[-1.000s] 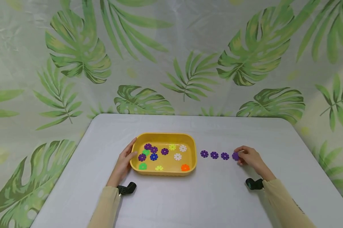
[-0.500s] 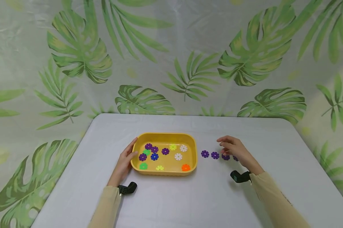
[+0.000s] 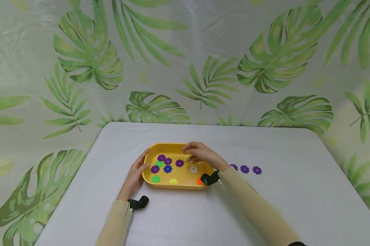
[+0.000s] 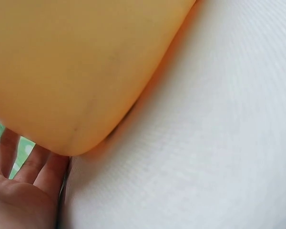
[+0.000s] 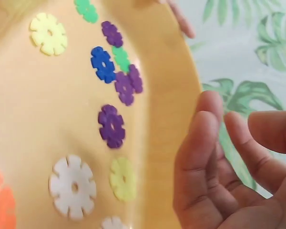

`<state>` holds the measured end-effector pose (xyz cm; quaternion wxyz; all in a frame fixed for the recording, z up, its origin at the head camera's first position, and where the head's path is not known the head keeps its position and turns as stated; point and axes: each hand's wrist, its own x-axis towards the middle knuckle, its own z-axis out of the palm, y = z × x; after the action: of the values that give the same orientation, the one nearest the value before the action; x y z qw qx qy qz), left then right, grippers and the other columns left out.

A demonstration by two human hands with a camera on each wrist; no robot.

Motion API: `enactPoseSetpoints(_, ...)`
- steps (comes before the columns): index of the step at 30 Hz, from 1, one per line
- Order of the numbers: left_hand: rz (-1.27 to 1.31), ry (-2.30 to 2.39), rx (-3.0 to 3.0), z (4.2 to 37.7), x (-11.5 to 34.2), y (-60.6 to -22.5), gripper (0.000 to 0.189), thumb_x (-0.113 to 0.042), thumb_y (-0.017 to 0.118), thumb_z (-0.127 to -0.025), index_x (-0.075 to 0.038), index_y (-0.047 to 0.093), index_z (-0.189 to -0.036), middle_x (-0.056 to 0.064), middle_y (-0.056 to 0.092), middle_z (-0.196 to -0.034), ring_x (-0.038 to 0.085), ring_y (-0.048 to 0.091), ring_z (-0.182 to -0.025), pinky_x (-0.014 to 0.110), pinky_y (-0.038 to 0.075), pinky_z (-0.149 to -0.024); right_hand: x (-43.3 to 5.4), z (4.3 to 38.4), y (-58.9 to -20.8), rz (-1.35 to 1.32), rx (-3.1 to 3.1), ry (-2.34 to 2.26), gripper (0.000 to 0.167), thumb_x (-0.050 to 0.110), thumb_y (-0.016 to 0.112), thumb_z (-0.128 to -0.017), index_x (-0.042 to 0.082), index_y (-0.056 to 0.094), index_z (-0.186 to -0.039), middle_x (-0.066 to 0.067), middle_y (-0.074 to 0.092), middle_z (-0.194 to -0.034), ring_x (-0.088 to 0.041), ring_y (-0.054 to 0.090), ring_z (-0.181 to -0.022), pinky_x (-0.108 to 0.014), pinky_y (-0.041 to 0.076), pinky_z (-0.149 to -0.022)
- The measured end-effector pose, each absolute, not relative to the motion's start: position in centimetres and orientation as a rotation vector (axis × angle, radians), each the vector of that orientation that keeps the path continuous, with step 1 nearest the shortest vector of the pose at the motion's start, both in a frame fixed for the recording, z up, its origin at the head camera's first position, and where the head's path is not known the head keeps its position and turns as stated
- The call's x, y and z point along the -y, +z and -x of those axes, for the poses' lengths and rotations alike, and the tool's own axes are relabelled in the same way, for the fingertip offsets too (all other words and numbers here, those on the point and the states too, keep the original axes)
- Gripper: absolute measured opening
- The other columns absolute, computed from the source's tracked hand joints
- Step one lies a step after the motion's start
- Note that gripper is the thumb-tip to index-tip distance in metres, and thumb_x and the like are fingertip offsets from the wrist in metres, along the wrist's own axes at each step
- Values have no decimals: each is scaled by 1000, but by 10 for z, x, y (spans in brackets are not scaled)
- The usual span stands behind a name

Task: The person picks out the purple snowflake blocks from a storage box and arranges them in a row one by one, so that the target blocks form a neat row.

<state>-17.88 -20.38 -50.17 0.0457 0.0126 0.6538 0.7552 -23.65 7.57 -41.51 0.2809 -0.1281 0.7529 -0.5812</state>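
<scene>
A yellow plastic tray [image 3: 179,187] holds several notched snowflake building discs. My left hand [image 3: 135,176] grips its left end, thumb over the rim and fingers along the outer wall; the left wrist view shows those fingers [image 4: 33,171] against the wall. Above the tray's right half hovers my right hand [image 3: 203,154], fingers loosely bent, nothing between them. Near it are a white disc [image 5: 72,187], a yellow disc [image 5: 122,179] and a purple disc [image 5: 112,126]. A blue disc [image 3: 168,168] lies farther left among purple and green ones.
Purple discs stand in a row on the white table right of the tray: one disc [image 3: 245,169], another [image 3: 257,170], and a third [image 3: 233,166] partly behind the right forearm. An orange disc [image 3: 199,181] is partly covered by the right wrist camera [image 3: 210,178].
My right hand has let go of a purple disc at the row's right end and swung left over the tray. The left hand keeps its place on the tray.
</scene>
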Motion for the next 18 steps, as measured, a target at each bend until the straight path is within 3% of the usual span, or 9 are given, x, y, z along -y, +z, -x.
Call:
enactPoseSetpoints(8,-3,2295,-1999,179,204,-501,56,-13,52,-98,-21,34,-150,-6,23,-156,15,19,-142,34,23,-113,-38,244,-433,260,-2051,-1356,30,10,45,-100,-7,54,-123,-21,55,-121,-34,66,-86,-40,56,-79)
enactPoseSetpoints(18,3,2293,-2005,181,204,-503,55,-12,52,-98,-21,35,-150,-7,24,-155,13,19,-142,33,23,-113,-28,247,-443,210,-2097,-1296,22,-3,48,-93,-9,58,-111,-18,60,-89,-22,62,-66,-34,58,-73)
